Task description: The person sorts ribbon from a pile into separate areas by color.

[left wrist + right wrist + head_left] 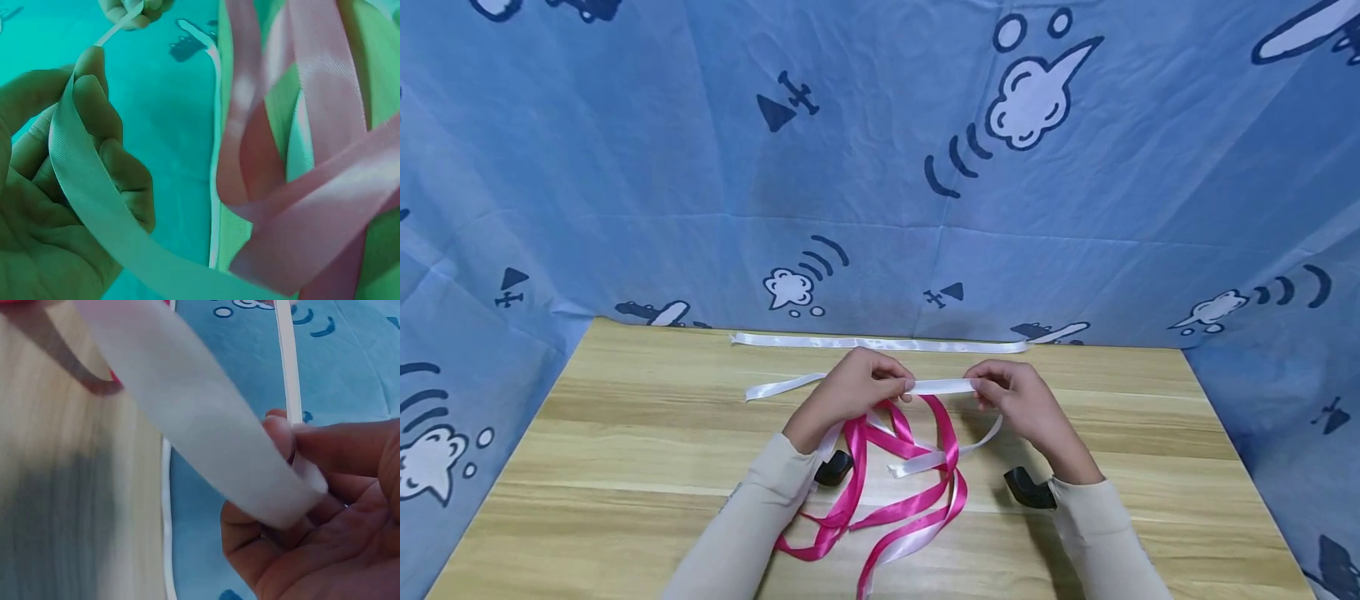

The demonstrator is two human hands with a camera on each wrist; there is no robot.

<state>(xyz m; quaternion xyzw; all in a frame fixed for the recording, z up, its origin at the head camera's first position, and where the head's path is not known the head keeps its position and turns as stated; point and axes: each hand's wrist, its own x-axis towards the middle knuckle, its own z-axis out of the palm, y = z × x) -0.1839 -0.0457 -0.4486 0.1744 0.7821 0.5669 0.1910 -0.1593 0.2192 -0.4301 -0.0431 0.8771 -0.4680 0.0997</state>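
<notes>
A white satin ribbon [942,387] is stretched between both hands above the table. My left hand [867,385] pinches it between thumb and fingertips; in the left wrist view its free part [94,181] runs down across the curled fingers. At the other end, my right hand [1011,398] pinches the ribbon too, and in the right wrist view a loose white length [200,419] loops back from the fingers. Below the hands lies a tangle of pink ribbon [952,433], with a white ribbon tail [917,463] crossing over it.
Along the back edge of the wooden table [625,433] lies a straight white ribbon [880,343]. Another white ribbon end [782,387] sticks out left of the left hand. Blue printed cloth [865,167] rises behind the table and at both sides. Black wrist mounts [1028,488] sit under the wrists.
</notes>
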